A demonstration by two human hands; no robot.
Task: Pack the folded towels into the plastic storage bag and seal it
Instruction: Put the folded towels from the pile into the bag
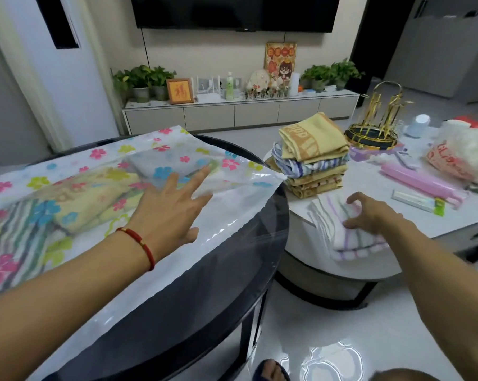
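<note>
A clear plastic storage bag (pixel 67 171) printed with coloured flowers lies flat on the round black table (pixel 226 292). Several folded towels show through it, striped and yellow. My left hand (pixel 171 207) rests spread on top of the bag, near its open right edge. On the white table (pixel 413 226) to the right, my right hand (pixel 369 213) curls over a folded white towel with purple stripes (pixel 342 237), fingers touching it. Behind it stands a stack of folded towels (pixel 312 158), yellow on top.
The white table also carries a gold cup rack (pixel 375 125), a pink tube (pixel 422 182), a white box (pixel 416 202) and plastic bags (pixel 457 158). A gap of floor separates the two tables. A TV cabinet (pixel 240 111) runs along the far wall.
</note>
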